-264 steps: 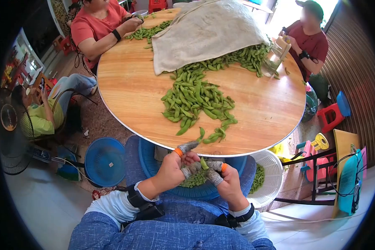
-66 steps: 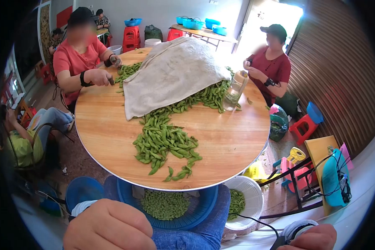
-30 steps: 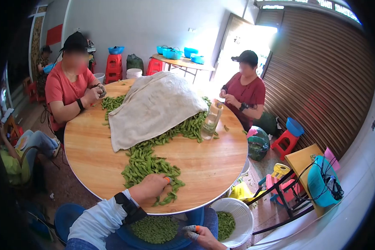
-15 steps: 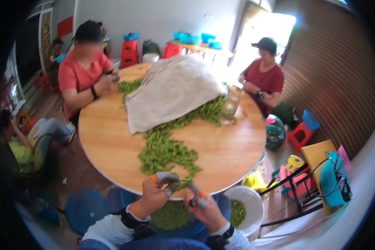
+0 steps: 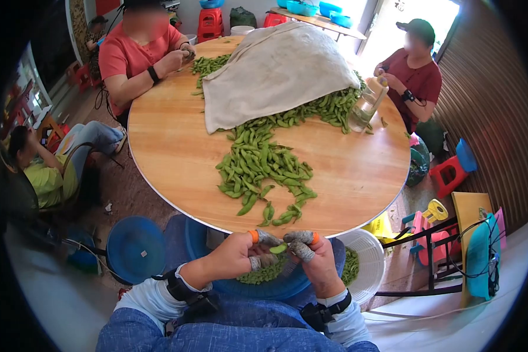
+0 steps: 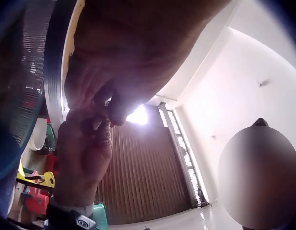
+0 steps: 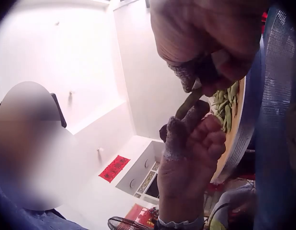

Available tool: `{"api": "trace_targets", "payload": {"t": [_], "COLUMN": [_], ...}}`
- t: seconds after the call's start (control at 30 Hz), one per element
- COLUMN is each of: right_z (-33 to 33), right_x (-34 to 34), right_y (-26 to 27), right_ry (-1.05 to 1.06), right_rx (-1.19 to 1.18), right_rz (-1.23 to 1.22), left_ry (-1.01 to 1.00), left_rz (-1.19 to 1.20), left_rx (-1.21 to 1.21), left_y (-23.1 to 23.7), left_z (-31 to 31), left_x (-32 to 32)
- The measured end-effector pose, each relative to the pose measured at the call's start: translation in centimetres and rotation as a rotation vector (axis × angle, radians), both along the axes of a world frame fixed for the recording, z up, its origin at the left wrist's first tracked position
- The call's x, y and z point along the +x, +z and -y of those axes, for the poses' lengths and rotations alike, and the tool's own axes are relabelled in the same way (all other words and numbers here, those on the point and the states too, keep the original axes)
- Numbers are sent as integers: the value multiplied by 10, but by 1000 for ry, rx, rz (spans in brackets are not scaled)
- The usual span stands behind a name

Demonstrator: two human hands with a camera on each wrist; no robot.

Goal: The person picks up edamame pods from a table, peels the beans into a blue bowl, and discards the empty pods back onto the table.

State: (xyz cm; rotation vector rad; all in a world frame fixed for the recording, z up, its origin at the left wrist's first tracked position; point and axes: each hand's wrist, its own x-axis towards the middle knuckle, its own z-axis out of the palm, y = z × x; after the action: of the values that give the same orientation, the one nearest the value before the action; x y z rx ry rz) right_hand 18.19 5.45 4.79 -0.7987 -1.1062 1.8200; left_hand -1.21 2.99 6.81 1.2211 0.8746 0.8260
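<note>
Just off the table's near edge, my left hand (image 5: 232,256) and my right hand (image 5: 321,267) meet over a blue basin (image 5: 281,289). A green edamame pod (image 5: 278,249) is pinched between their fingertips; the right wrist view shows the pod (image 7: 189,104) spanning both hands. Grey wrapping covers the thumb and index finger of each hand, with orange bands. Shelled green beans (image 5: 263,276) lie in the basin, partly hidden by the hands. A heap of pods (image 5: 261,167) sits on the round wooden table (image 5: 176,158). Dark fingers hide the pod in the left wrist view.
A beige cloth (image 5: 281,67) covers more pods, beside a water bottle (image 5: 368,105). Two people sit across the table. A white basket (image 5: 366,273) with pods stands right of my knees, a second blue basin (image 5: 136,249) on the left.
Both hands were raised near the head camera 2.2 seconds ago. My left hand then reached onto the heap, took a pod, and came back beside the right hand above the basin.
</note>
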Motion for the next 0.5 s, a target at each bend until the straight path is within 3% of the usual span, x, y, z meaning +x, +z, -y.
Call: {"api": "trace_targets", "payload": {"t": [0.1,0.2,0.3,0.4,0.5], "right_z": [1,3,4,9,16], "right_x": [-4,-6,-6,-14,-17], "right_y": [0,0,-1,-5,0], "right_ry": [-18,-50,-99,-157,-239], "right_rx": [66,87,236,333,267], "right_rz": [107,155,290,363,290], "left_ry": [-52,11,38,120,180], "left_rz": [-71,115,282,356,399], "left_rx": [-11,-114,-375,-437,-458], "left_y": [-4,-11,-4,-25,-23], "left_z": [0,2,3,4,5], "left_x": [0,3,5,9,12]}}
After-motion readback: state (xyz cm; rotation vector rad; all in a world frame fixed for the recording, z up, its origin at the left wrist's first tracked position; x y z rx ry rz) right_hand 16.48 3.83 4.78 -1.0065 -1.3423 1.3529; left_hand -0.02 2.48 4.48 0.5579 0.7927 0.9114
